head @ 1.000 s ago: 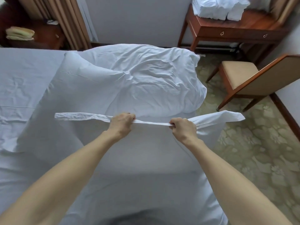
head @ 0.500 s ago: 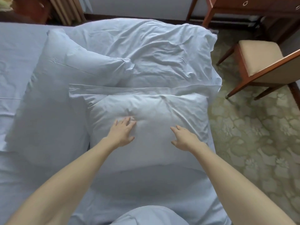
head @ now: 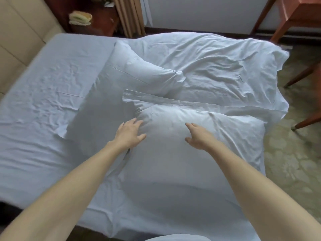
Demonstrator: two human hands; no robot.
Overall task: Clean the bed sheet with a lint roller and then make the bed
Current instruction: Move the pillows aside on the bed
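**ITEM: near pillow, being set & smoothed (bed-making stage)**

- Left hand [head: 129, 135]: fingers spread & straight, gripping nothing; lies flat on left side of near pillow [head: 182, 157].
- Right hand [head: 199, 136]: fingers relaxed, slightly bent, holding nothing; on or just above pillow centre, contact unclear.
- Pillow flap [head: 173, 101]: flat strip along far side, creased.
- Second pillow [head: 132, 79]: beyond & left, touching the flap.
- Duvet [head: 217, 63]: crumpled heap at far right.
- Bed sheet [head: 43, 87]: task's main thing; bare & wrinkled on left half. Lint roller: not in view.

Step, as judged: plump & flatten. Best w/ flat palms, sweeping from middle out to corners, then squaring the flap.

Edges & room: pillow's right corner sits near the mattress edge, carpet [head: 286, 162] below; a push rightward could tip it off. Chair leg [head: 305, 120] stands near that side. Open room is leftward, over bare sheet toward headboard [head: 20, 35], prob. where both pillows belong.
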